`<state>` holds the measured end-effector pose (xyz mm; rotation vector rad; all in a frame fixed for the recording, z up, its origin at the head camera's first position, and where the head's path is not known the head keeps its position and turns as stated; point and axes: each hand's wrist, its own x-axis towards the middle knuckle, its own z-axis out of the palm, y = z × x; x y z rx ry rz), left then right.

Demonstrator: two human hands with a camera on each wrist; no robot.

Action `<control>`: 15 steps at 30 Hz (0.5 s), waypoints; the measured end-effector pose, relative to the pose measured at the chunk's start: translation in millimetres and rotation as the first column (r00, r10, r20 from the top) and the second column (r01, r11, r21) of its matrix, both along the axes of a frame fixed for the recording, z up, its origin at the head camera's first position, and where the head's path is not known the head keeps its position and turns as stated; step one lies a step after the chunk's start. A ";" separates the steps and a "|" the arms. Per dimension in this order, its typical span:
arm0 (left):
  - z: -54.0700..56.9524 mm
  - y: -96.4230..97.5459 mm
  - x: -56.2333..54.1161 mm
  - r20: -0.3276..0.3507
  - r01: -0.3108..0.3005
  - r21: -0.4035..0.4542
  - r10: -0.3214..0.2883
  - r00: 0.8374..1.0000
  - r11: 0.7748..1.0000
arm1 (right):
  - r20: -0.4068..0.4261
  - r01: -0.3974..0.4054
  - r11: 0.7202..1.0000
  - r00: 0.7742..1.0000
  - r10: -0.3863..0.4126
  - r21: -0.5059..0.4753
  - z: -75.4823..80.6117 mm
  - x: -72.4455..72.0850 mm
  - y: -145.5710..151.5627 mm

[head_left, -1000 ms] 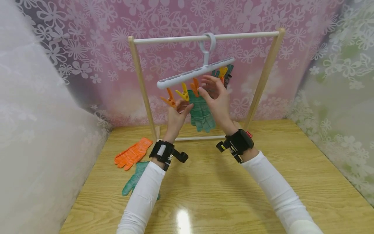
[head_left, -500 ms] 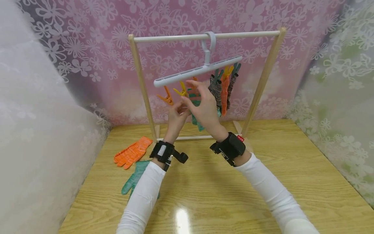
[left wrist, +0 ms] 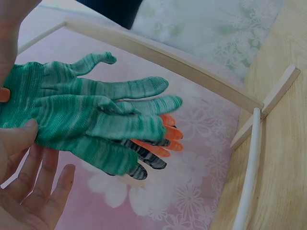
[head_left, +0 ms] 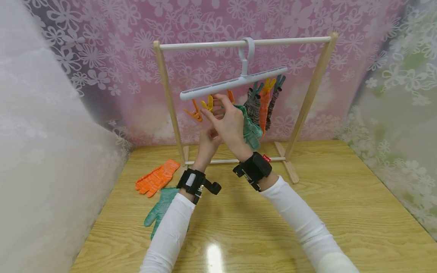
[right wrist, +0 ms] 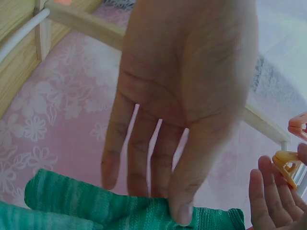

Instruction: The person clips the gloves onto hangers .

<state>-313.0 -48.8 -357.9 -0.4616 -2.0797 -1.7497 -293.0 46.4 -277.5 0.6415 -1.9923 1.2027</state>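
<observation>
My left hand (head_left: 206, 142) pinches the cuff of a green striped glove (left wrist: 100, 112) below the hanger, thumb on the near side. In the right wrist view its other fingers (right wrist: 136, 153) reach straight behind the glove. An orange clothespin (head_left: 230, 96) is near the glove's cuff, partly hidden by my right hand (head_left: 232, 123). With thumb and index finger my right hand pinches a yellow clothespin (head_left: 209, 103). Another orange clothespin (head_left: 195, 112) hangs at the far left of the pale grey hanger (head_left: 211, 90). The hanger tilts, its left end lower.
A wooden rack with a white top bar (head_left: 201, 44) carries the hanger. At its right hang a dark striped glove (head_left: 252, 108) and an orange glove (head_left: 264, 110). On the table (head_left: 307, 220), left side, lie an orange glove (head_left: 158, 176) and a green glove (head_left: 164, 206).
My right hand has moved left from the orange clothespin to the yellow one. The hanger's right end has swung rightward. The green glove's fingers now show farther right, and my left hand has lowered slightly.
</observation>
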 end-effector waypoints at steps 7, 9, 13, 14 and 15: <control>-11.5 -8.3 1.2 0.047 0.042 0.009 -0.043 0.998 0.999 | 0.053 -0.152 0.984 0.986 0.158 -0.096 2.4 9.2 7.1; -14.7 -13.5 2.7 0.054 0.071 0.029 -0.073 0.996 0.997 | 0.053 -0.183 0.977 0.980 0.190 -0.113 3.5 11.3 9.8; -19.7 -26.9 7.5 0.068 0.126 0.059 -0.130 0.989 0.990 | 0.033 -0.214 0.968 0.975 0.220 -0.128 5.4 13.5 12.8; -21.0 -30.2 8.7 0.081 0.131 0.064 -0.136 0.987 0.989 | 0.028 -0.217 0.968 0.975 0.222 -0.128 5.7 13.7 13.3; -21.9 -33.3 10.1 0.094 0.131 0.067 -0.137 0.986 0.989 | 0.025 -0.220 0.967 0.974 0.225 -0.129 6.2 14.0 13.7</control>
